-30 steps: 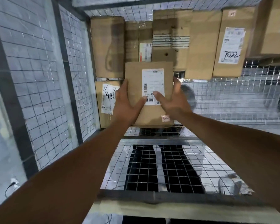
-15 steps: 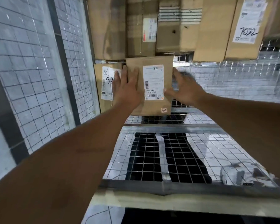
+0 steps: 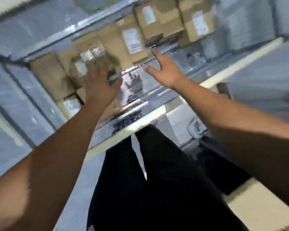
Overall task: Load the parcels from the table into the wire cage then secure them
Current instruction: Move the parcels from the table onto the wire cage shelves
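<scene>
wire mesh and grey steel bars make up the wire cage (image 3: pixel 23 104), which fills the upper half of the view, tilted and heavily blurred. its mesh floor (image 3: pixel 135 92) ends in a pale front edge (image 3: pixel 140 126) that runs aslant across the middle. below that edge are the person's legs in black trousers (image 3: pixel 157 189). a flat tan cardboard surface (image 3: pixel 260 207) sits at the lower right corner; whether it is a parcel or the desk top cannot be told. two bare forearms reach up from the lower corners into the cage.

brown cardboard parcels (image 3: pixel 158 25) are stacked along the cage's far wall and in its far left corner, several with white labels. one labelled parcel (image 3: pixel 132 39) stands upright near the middle of the row, and a low parcel (image 3: pixel 68 105) with a white label lies at the foot of the left stack.

the left hand (image 3: pixel 100 87) is raised in front of the left stack, fingers straight and spread, its grip wide and holding nothing. the blur hides whether the fingertips touch the smeared parcel (image 3: pixel 83 67) behind them. the right hand (image 3: pixel 167 74) hangs over the mesh floor, apart from the left, fingers splayed, its grip wide and empty.
</scene>
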`<act>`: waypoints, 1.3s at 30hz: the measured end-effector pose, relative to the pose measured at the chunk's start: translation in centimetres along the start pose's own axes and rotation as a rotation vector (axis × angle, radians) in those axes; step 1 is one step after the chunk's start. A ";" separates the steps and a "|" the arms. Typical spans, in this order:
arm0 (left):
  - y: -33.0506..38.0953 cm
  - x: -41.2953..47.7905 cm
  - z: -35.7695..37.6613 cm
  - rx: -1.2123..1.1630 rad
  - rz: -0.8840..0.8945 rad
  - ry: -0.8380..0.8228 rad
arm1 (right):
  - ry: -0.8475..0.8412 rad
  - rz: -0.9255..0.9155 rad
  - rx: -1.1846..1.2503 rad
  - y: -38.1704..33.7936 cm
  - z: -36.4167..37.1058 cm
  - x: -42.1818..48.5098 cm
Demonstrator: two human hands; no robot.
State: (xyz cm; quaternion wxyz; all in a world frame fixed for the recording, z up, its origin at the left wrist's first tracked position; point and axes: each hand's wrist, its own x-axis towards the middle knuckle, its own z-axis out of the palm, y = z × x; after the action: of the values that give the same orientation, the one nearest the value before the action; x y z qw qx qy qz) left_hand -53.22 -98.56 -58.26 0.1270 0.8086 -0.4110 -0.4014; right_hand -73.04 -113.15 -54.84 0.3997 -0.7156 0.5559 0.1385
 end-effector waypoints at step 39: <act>60.6 -46.1 42.1 0.310 1.302 -0.947 | 1.501 1.181 1.065 42.6 -7.3 -66.3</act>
State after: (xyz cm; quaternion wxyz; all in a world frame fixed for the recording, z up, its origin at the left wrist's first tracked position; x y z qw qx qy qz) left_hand -134.71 -96.16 -27.92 0.0345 0.1614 -0.8590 -0.4847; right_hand -136.24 -75.73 -25.32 0.0878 0.0262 0.9022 -0.4214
